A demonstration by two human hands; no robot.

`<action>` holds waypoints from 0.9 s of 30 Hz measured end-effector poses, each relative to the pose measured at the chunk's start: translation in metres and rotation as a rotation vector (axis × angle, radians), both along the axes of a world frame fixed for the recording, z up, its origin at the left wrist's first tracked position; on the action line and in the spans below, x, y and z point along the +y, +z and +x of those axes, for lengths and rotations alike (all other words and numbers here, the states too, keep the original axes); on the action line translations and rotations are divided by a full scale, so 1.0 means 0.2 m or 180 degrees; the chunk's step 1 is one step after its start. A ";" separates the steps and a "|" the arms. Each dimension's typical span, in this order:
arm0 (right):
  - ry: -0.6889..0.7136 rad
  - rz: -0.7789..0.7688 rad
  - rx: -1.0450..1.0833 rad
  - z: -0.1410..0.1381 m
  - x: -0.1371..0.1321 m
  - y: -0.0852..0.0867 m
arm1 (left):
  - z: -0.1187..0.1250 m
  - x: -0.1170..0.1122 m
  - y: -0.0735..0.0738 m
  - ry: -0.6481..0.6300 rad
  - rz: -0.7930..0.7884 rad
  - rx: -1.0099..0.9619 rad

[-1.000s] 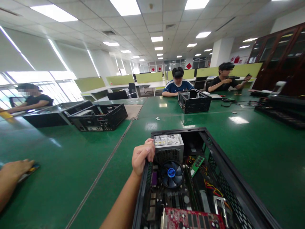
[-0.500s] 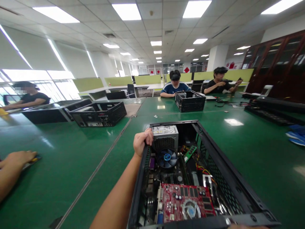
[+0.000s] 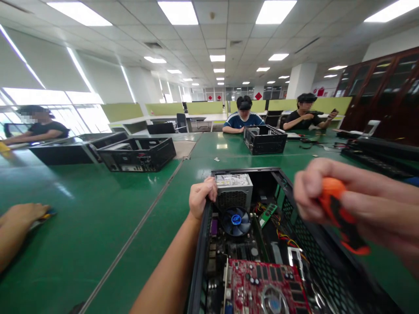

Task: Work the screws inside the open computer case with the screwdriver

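Observation:
In front of me lies a black computer case (image 3: 200, 255) with its upper side uncovered. Wrapped round its far left edge is my left hand (image 3: 200, 198), beside the silver power supply (image 3: 234, 192). My right hand (image 3: 379, 205), slightly blurred, is closed round an orange and black screwdriver handle (image 3: 333, 195) above the right side of the case; no shaft shows. Inside the case sit a cooling fan (image 3: 236, 220), a red graphics card (image 3: 258, 283) and a tilted green memory stick (image 3: 268, 214) near coloured cables.
More open computer cases stand at the left (image 3: 137, 155) and far middle (image 3: 266, 141) of the green table (image 3: 108, 226). Another person's hand (image 3: 28, 213) rests on a tool at the left. Several people sit around. Black parts (image 3: 376, 159) lie at the right.
My right hand has risen from the case's near edge into view at the right, with the screwdriver in it. My left hand keeps its hold; the view has shifted slightly.

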State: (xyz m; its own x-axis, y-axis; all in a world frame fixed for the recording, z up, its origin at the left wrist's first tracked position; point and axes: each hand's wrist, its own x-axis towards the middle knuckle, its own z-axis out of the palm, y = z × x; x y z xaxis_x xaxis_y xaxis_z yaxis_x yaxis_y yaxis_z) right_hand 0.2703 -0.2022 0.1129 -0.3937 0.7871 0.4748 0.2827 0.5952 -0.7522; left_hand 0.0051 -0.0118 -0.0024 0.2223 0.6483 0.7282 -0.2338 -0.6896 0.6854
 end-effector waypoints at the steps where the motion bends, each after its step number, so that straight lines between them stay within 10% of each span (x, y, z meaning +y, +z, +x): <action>1: 0.0227 -0.0260 0.0180 -0.06 0.12 0.05 | 0.00 0.01 0.00 0.0022 0.0004 0.0024; 8: 0.0640 0.0118 0.0285 -0.26 0.61 -0.10 | 0.00 0.04 -0.02 0.0047 -0.0073 0.0057; 27: 0.0736 0.0121 -0.0628 -0.23 0.69 -0.18 | -0.01 0.04 0.00 0.0104 -0.0187 0.0424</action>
State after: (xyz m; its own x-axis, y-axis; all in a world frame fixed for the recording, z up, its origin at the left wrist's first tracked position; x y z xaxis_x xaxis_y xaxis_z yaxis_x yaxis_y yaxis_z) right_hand 0.2240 -0.0652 0.0760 -0.6478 0.6491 0.3988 0.2749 0.6873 -0.6723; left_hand 0.0039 -0.0032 -0.0029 0.2925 0.6975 0.6541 -0.1161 -0.6531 0.7483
